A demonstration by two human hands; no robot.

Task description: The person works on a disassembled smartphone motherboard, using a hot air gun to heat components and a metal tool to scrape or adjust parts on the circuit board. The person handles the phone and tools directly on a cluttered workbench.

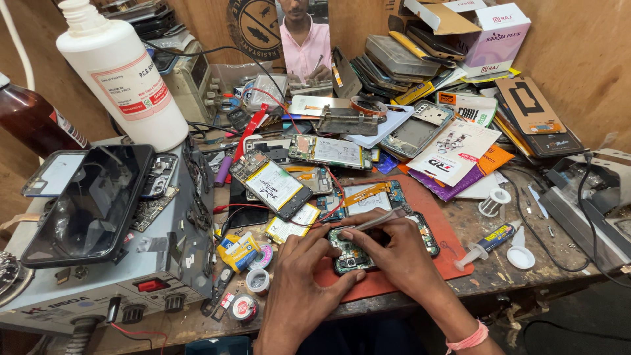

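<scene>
Two hands: left hand (297, 284) flat, steadying one opened phone (368, 253); right hand (394, 253) pinching one tweezers (378, 221).
Mat: one red mat (440, 217), near centre.

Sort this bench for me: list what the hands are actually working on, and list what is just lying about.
In hand:
- opened phone on the red mat, steadied by the left hand
- tweezers, held in the right hand

Lying about:
- white bottle
- dark phone screen on the grey power supply
- syringe
- tape rolls
- stacked phones
</scene>
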